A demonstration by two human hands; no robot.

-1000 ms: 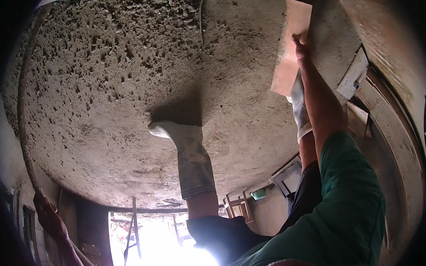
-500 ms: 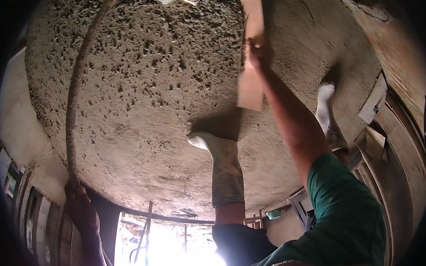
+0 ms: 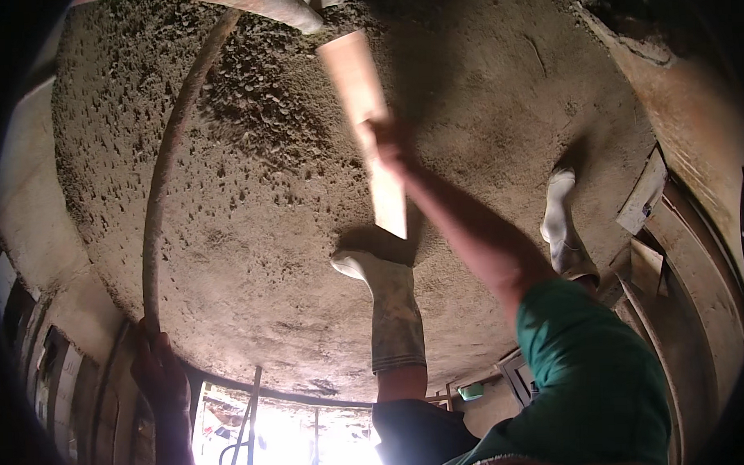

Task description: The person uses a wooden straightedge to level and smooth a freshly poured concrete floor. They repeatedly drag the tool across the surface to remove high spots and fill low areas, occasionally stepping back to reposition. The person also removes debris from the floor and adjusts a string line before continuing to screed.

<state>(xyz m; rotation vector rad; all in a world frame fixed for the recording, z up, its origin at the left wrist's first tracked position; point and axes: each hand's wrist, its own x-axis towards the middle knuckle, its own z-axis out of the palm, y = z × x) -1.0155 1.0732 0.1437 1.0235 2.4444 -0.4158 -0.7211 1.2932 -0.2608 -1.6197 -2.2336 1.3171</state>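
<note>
My right hand (image 3: 389, 146) grips the middle of a flat, pale wooden board (image 3: 388, 201), smeared by motion. The board lies over grey-brown wet concrete (image 3: 482, 106), its top end tilted to the left. Left of it the concrete is rough and stony; on its right it is smoother. At the lower left my left hand (image 3: 161, 375) is closed round a long, dirty pole (image 3: 163, 174) that bows in the view and reaches up across the rough part. My booted left leg (image 3: 391, 301) stands just below the board, my other boot (image 3: 560, 214) to the right.
A pinkish, rounded long thing (image 3: 274, 5), its kind unclear, comes in at the top. Wooden planks (image 3: 692, 254) stand along the right side. A pale wall (image 3: 30, 187) borders the left. At the bottom lie a bright opening (image 3: 306, 444) and a small green container (image 3: 471, 391).
My right hand has moved the board left and downward, tilting it, and smoother concrete shows behind it. My left hand and the pole have shifted slightly right. The pinkish thing has come further into view.
</note>
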